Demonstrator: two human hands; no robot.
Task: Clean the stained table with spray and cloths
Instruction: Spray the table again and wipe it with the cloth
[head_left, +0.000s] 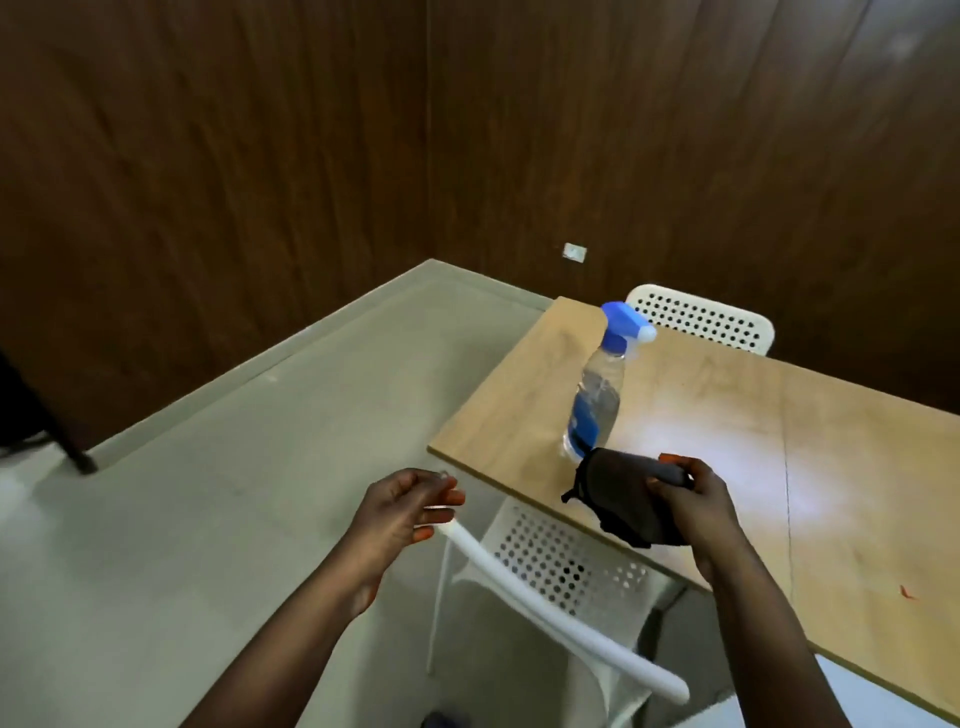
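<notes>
Closest to me is the white chair (566, 613), its curved backrest running up under my left hand (402, 512), tucked against the near edge of the desk (857, 467). That left hand hovers just over the top of the backrest with the fingers loosely spread and nothing in them; I can't tell whether a fingertip touches the rail. My right hand (701, 512) is curled round a dark grey cloth (621, 499), bunched and hanging in folds over the desk's near edge.

The spray bottle (597, 395), clear with a blue trigger head, stands upright on the desk near its left corner, just beyond the cloth, nozzle pointing right. Faint dark smears show on the wood past the bottle, and a small red mark lies far to the right near the edge.

As I judge it, I'm at the start: cloth in hand, bottle not yet taken. To do this well I should send the free left hand to the bottle, grip it round the neck below the trigger so it doesn't tip, and aim at the smears rather than the bare wood. I'd also shake the cloth into a flat pad first; bunched like this it would only drag a narrow streak. The chair sits close, so I'd lean over it carefully.
</notes>
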